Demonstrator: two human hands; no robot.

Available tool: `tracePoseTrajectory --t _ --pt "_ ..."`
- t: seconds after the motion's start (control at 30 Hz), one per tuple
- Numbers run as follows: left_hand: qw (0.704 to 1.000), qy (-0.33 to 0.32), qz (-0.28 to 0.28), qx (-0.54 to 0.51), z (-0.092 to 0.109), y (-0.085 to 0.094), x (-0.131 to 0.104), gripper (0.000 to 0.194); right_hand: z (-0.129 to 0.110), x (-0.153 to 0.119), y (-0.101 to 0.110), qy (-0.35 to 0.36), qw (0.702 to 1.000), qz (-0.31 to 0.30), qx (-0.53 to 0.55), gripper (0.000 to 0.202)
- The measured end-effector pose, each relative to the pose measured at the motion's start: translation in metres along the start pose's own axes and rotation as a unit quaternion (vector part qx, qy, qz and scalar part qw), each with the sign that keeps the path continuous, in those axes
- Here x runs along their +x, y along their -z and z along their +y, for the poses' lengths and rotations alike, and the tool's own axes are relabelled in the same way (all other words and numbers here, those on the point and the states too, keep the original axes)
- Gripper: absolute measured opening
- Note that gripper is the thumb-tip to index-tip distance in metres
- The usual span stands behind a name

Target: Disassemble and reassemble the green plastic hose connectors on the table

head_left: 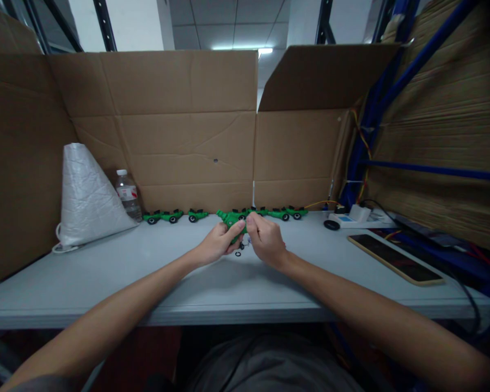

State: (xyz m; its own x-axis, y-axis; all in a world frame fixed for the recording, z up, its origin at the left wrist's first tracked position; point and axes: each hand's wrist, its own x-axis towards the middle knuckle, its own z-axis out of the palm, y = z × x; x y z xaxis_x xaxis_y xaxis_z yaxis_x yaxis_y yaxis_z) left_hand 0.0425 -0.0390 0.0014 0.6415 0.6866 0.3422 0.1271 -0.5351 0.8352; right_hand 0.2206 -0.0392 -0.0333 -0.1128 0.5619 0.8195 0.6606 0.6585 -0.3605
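Near the centre of the frame, our left hand [217, 243] grips a green toy vehicle [230, 218], thumb on top, while our right hand [267, 240] is curled tight at its right end. We judge it best to keep the toy steady and work the fingertips gently. Just below, a black ring [238, 255] lies on the desk [85, 277]. What our right fingers pinch is hidden; small parts [242, 246] beneath are too tiny to identify, and our hands partly cover the row of green vehicles [278, 214] behind.
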Motion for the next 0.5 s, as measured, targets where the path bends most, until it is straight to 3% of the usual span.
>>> tracePoseTrajectory --t 0.2,0.5 --pt "1.0 0.007 0.026 0.005 -0.006 0.009 0.001 0.067 -0.004 0.002 -0.002 0.005 0.999 -0.018 0.03 0.037" --pt "0.995 0.059 0.053 -0.057 -0.018 0.024 0.005 0.067 -0.004 0.006 -0.005 0.085 0.991 -0.008 0.103 0.023"
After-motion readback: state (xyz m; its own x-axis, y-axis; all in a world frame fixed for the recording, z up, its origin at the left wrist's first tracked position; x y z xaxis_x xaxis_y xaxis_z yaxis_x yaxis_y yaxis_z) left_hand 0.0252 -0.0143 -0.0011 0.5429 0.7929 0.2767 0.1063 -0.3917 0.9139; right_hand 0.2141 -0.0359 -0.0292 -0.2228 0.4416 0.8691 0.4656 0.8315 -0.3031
